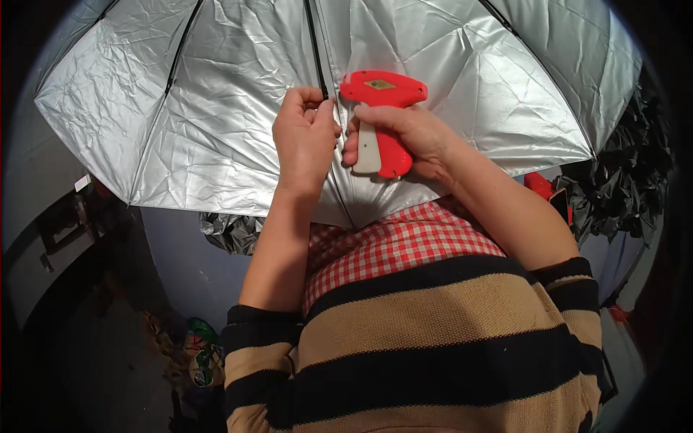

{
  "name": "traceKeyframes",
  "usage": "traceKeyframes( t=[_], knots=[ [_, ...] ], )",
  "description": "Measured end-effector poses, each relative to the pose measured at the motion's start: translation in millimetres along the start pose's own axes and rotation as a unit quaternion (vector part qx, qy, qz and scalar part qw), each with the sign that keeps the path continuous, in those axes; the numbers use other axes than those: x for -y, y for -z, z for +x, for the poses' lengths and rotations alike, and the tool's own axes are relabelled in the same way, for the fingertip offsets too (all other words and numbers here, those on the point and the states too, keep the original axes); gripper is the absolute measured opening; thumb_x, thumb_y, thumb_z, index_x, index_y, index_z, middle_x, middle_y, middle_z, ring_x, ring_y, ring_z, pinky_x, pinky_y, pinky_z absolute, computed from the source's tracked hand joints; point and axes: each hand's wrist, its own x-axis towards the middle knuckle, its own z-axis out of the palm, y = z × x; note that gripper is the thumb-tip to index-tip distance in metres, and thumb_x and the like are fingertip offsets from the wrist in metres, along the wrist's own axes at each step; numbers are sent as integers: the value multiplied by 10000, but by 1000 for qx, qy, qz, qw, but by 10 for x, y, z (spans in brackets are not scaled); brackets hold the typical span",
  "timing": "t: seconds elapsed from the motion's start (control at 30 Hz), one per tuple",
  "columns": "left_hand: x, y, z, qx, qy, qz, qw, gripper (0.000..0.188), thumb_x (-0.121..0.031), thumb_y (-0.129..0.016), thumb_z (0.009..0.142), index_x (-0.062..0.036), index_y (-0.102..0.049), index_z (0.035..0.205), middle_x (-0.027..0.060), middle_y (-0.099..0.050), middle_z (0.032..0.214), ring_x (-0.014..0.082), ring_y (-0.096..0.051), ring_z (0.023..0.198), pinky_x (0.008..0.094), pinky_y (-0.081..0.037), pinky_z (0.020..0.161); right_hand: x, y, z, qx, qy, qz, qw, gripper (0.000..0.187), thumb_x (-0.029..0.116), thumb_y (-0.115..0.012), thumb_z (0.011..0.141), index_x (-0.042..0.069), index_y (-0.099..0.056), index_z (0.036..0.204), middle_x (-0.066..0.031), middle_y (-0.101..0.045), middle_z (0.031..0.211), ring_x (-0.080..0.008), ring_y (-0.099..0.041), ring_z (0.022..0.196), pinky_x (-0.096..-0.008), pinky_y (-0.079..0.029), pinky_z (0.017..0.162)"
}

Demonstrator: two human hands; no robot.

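An open umbrella [216,108] with a crinkled silver lining and black ribs spreads across the upper picture. My left hand [304,137] pinches the silver fabric where it meets a black rib [315,58], near the middle. Right beside it, my right hand [411,137] grips a red pistol-shaped tagging gun [381,94] with a white trigger, its nose pointing left toward the pinched spot. The gun's tip is hidden behind my left fingers.
A heap of folded black and silver umbrella fabric [621,173] lies at the right. More crumpled silver fabric [231,232] shows under the canopy edge. A dim floor with small cluttered items [195,346] lies at the lower left.
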Motion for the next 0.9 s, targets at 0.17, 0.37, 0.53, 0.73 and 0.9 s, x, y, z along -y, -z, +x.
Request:
traceKeyframes(
  t=[0.17, 0.37, 0.53, 0.73, 0.9],
  knots=[
    [34, 6, 16, -2, 15, -19, 1000, 132, -51, -585, 882, 22, -521, 971, 35, -559, 731, 58, -518, 560, 185, -405, 475, -21, 0, -60, 26, 4, -56, 998, 265, 204, -601, 875, -26, -545, 993, -141, -646, 794, -247, -671, 686, -333, -572, 617],
    [-1, 17, -11, -2, 9, -49, 999, 136, -44, -588, 871, 21, -516, 965, 34, -582, 738, 50, -520, 540, 192, -412, 457, -5, -65, -118, 7, 11, -65, 998, 257, 191, -600, 874, -26, -539, 998, -138, -642, 779, -247, -671, 684, -337, -570, 621],
    [15, -19, 28, 0, 6, -55, 998, 138, -47, -594, 871, 24, -522, 964, 43, -583, 728, 51, -507, 514, 190, -405, 449, -11, 25, 56, 44, 22, -52, 997, 252, 199, -593, 880, -30, -549, 976, -154, -647, 786, -256, -674, 701, -349, -568, 647],
    [51, 19, 21, -14, 21, -38, 999, 138, -57, -602, 871, 26, -534, 957, 44, -583, 684, 52, -498, 497, 192, -400, 442, -4, 176, 75, 116, -37, -15, 992, 273, 223, -587, 883, -40, -559, 951, -178, -657, 815, -274, -676, 731, -355, -566, 674],
    [26, 28, 1, -17, 26, -35, 999, 135, -64, -604, 872, 27, -540, 949, 42, -581, 652, 52, -495, 491, 192, -397, 439, -26, 178, 93, 125, -46, -14, 991, 278, 228, -582, 885, -41, -560, 952, -181, -657, 814, -278, -677, 739, -354, -566, 679]
  ],
)
